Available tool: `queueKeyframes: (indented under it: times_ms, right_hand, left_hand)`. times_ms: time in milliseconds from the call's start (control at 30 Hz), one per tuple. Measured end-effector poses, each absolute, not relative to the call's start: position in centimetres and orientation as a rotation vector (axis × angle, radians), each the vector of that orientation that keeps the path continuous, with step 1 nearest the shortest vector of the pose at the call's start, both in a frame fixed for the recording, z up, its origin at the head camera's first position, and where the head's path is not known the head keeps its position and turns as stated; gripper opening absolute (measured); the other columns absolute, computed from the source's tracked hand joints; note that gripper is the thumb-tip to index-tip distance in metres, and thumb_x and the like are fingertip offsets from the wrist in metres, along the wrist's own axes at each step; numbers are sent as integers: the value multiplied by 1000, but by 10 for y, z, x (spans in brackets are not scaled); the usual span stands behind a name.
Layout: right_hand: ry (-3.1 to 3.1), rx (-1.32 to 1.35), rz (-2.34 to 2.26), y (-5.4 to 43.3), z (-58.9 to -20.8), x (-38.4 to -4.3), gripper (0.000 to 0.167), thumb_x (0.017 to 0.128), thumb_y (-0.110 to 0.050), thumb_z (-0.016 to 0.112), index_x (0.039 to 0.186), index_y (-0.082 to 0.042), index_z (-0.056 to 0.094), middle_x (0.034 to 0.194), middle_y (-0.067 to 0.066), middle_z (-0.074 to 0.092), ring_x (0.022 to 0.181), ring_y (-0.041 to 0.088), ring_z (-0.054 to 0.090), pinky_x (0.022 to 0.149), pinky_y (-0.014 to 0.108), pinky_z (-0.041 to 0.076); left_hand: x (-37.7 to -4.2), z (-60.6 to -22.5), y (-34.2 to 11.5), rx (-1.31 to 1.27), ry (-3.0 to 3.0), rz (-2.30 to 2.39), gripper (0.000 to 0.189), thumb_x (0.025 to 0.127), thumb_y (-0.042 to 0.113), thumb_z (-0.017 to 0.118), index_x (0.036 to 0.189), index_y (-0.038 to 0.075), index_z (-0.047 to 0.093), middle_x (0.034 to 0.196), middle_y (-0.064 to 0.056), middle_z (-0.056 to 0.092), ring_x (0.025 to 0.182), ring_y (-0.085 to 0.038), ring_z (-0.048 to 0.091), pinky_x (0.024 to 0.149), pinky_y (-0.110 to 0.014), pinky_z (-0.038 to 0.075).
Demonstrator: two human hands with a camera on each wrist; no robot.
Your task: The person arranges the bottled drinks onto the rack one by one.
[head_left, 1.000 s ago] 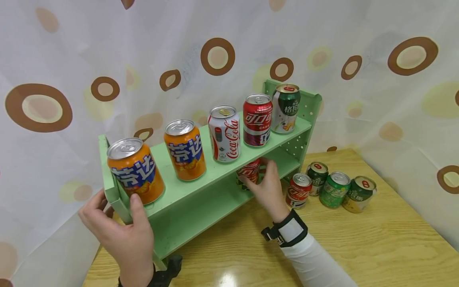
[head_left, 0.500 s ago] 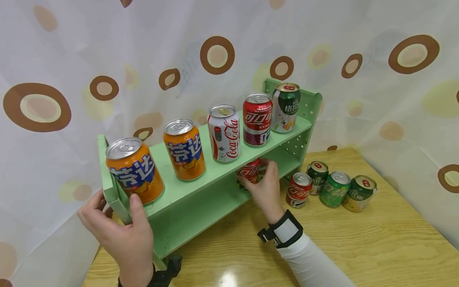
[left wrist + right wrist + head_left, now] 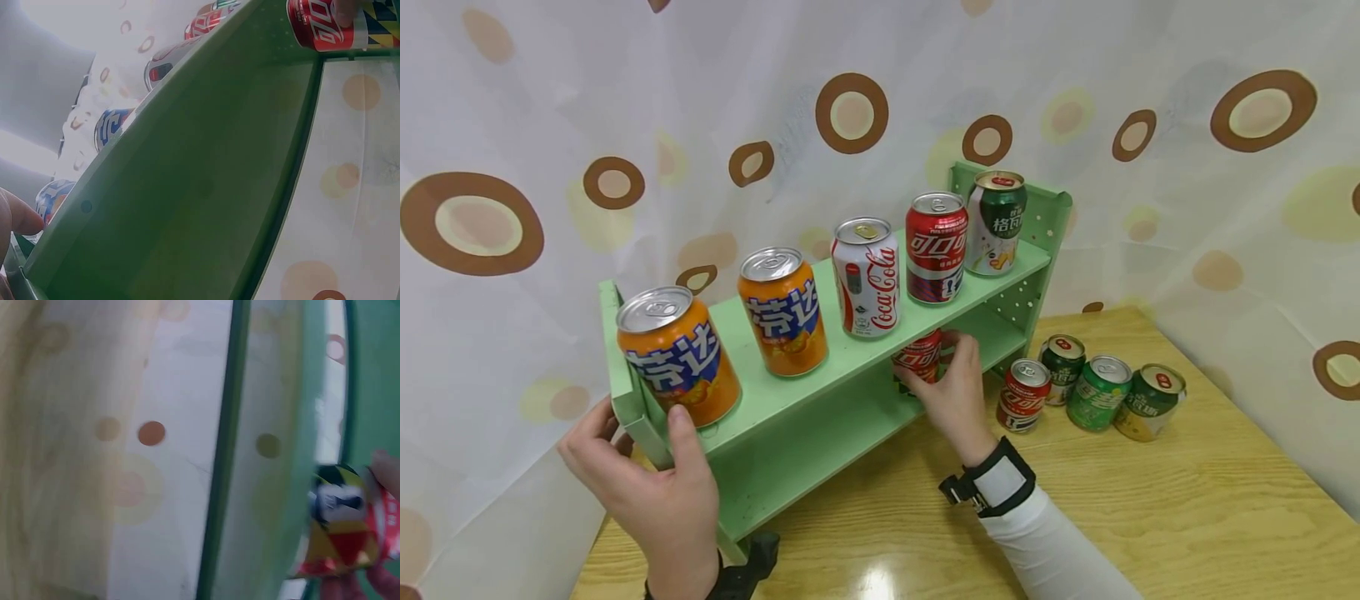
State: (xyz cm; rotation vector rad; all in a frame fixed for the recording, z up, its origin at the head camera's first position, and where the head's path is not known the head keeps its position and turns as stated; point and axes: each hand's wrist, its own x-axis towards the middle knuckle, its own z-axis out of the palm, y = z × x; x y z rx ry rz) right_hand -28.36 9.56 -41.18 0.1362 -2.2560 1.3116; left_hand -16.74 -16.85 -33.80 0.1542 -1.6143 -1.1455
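A green two-tier shelf (image 3: 820, 442) stands on the wooden table. My left hand (image 3: 651, 492) grips its left end, thumb on the front edge beside an orange Fanta can (image 3: 681, 358). On the lower tier, my right hand (image 3: 951, 400) holds a red Coca-Cola can (image 3: 917, 360) between thumb and fingers; the upper tier partly hides it. The right wrist view shows this can's patterned lower part (image 3: 340, 519). Along the upper tier stand another orange can (image 3: 784, 321), a white Coca-Cola can (image 3: 865, 283), a red one (image 3: 936, 250) and a green-and-white can (image 3: 996, 225).
Right of the shelf, on the table (image 3: 1150, 517), stand a small red Coca-Cola can (image 3: 1024, 398), a dark green can (image 3: 1062, 375), a bright green can (image 3: 1099, 396) and a green-and-gold can (image 3: 1152, 404). A patterned curtain (image 3: 760, 75) hangs behind.
My right wrist has shifted slightly left, with the hand staying on the red can. The left hand keeps its grip on the shelf. The head view has shifted a little.
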Motion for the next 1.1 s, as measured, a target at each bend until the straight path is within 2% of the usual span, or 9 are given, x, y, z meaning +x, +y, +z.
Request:
queueKeyframes:
  times_ms: [300,500,767,1100]
  right_hand:
    - [-2435,317,1254,114,-400,-280,79,86,-17,84,142,9,35,137,29,44,122,42,52,105,52,49]
    - [-2506,329,1252,117,-399,-281,74,90,-18,79,147,7,39,141,28,50,125,43,56,105,54,50]
    - [-2530,322,1254,117,-399,-280,76,92,-20,78,151,4,38,143,27,52,128,43,57,105,54,50]
    - [-2584,408,1276,120,-400,-282,77,97,-20,71,158,3,29,152,27,47,137,43,51,113,56,43]
  left_hand:
    - [-167,-338,-169,158,-1626,-1134,45,90,4,65,132,1,50,124,16,37,121,-8,44,95,-25,39]
    - [-168,-338,-169,154,-1625,-1131,45,90,5,65,132,1,50,124,16,37,121,-8,43,95,-24,39]
    - [-168,-338,-169,149,-1625,-1129,46,90,5,64,133,1,50,124,16,37,121,-8,43,95,-24,39]
    - [-168,-338,-169,151,-1631,-1125,46,90,6,64,134,1,50,125,16,36,121,-7,43,95,-24,39]
